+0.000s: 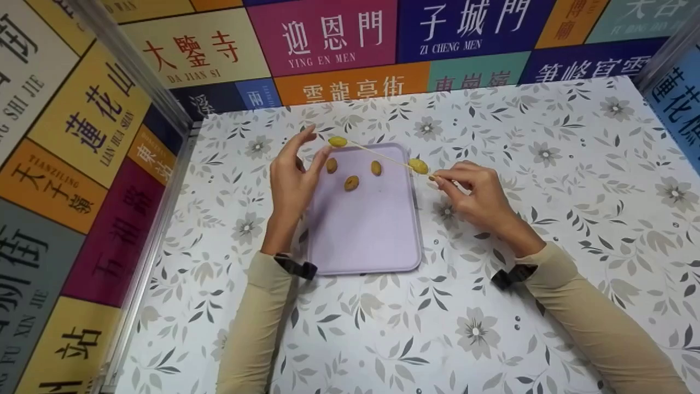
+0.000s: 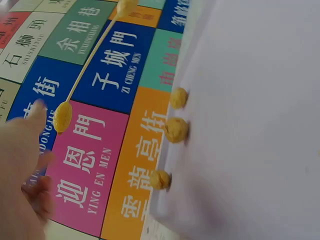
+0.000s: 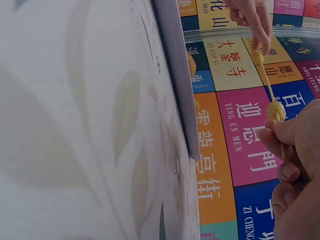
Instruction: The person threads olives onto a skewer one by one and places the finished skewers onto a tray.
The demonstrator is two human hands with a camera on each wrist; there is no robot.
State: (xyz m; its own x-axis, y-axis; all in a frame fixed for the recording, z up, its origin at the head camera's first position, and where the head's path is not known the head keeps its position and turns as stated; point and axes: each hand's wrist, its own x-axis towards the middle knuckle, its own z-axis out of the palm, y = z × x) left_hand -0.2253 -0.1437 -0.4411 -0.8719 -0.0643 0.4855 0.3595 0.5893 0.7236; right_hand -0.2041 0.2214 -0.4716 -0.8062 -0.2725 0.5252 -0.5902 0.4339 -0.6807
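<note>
My right hand pinches a thin wooden skewer near its right end, between thumb and fingertips. Two yellow, wrinkled, olive-like fruits are threaded on it: one just ahead of the right fingertips, the other at the far left end. The left hand is raised beside that far fruit, thumb and index finger spread apart, the thumb tip close to it. In the right wrist view, the left fingertips overlap the end fruit. The skewer slants above the back of a lilac tray.
Three loose brownish-yellow fruits, a left one, a middle one and a right one, lie toward the tray's back. A leaf-patterned cloth covers the table. Colourful panels with lettering stand behind and at both sides.
</note>
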